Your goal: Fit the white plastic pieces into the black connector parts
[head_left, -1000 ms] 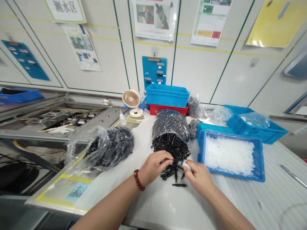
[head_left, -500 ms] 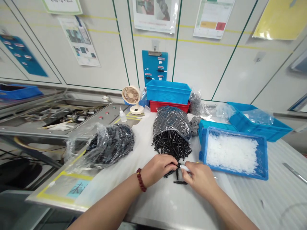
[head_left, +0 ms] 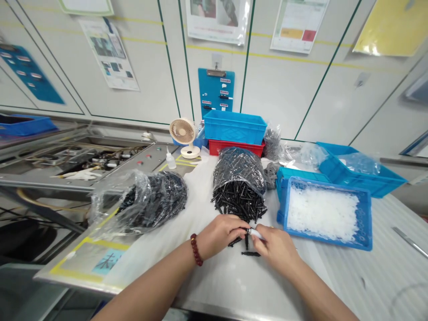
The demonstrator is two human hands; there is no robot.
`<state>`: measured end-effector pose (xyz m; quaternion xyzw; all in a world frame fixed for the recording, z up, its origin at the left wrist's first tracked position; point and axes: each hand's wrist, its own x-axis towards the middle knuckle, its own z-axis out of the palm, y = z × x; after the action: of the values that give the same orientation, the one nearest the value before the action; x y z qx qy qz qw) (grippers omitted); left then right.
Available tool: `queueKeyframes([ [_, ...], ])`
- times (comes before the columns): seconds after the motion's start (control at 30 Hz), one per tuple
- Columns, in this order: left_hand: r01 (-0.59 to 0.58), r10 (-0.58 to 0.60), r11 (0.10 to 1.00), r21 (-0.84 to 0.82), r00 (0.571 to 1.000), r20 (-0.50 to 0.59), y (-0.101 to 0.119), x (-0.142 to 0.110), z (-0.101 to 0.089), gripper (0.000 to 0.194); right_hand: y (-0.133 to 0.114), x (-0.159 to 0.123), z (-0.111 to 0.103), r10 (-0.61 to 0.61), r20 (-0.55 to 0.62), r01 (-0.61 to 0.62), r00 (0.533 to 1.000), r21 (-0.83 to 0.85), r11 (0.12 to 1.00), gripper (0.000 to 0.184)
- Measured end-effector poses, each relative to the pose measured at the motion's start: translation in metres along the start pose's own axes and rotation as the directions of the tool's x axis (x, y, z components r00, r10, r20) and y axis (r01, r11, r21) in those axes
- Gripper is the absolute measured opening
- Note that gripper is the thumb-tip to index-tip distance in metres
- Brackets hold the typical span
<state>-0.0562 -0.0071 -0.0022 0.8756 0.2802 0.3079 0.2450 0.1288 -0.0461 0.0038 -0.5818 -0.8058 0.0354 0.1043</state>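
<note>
My left hand [head_left: 220, 235] pinches a small black plastic fitting [head_left: 248, 231] at the front of a heap of black plastic fittings [head_left: 238, 200], which spills from a clear plastic bag [head_left: 238, 166]. My right hand [head_left: 274, 248] holds a small white plastic piece [head_left: 256, 233] against the fitting's end. Both hands meet over the white table cover [head_left: 214, 276]. Loose black fittings [head_left: 250, 253] lie just below my fingers. My fingers hide most of the held parts.
A blue tray of white plastic pieces [head_left: 324, 214] sits to the right of my hands. Left of them lies a second bag of black fittings [head_left: 150, 200]. Behind stand a blue crate on a red crate [head_left: 234, 127], a small fan [head_left: 182, 136] and a dropper bottle [head_left: 170, 159].
My hands have moved closer together, and the white piece now meets the black fitting. The heap has lost its lower spill of fittings near my hands, and the view has shifted slightly.
</note>
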Motion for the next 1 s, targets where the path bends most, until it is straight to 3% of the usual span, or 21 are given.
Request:
queueKeyframes([
  [0.27, 0.032, -0.032, 0.999, -0.035, 0.999, -0.005, 0.007, 0.000, -0.004, 0.014, 0.003, 0.000, 0.002, -0.011, -0.011, 0.011, 1.000, 0.002, 1.000, 0.019],
  [0.7, 0.039, -0.040, 0.999, -0.029, 0.999, -0.023, 0.010, 0.000, -0.003, 0.013, 0.001, -0.001, 0.001, 0.060, -0.022, -0.062, 0.998, -0.071, 0.996, 0.033],
  [0.87, 0.128, -0.132, 0.989, -0.070, 0.990, -0.049, 0.012, 0.000, -0.008, 0.011, 0.000, 0.000, -0.004, 0.128, -0.006, -0.128, 0.992, -0.083, 0.988, 0.030],
  [1.0, 0.247, -0.248, 0.968, -0.053, 0.969, -0.008, 0.013, 0.000, -0.016, 0.018, 0.003, 0.001, -0.005, 0.134, 0.000, -0.134, 0.991, 0.013, 0.991, 0.030],
])
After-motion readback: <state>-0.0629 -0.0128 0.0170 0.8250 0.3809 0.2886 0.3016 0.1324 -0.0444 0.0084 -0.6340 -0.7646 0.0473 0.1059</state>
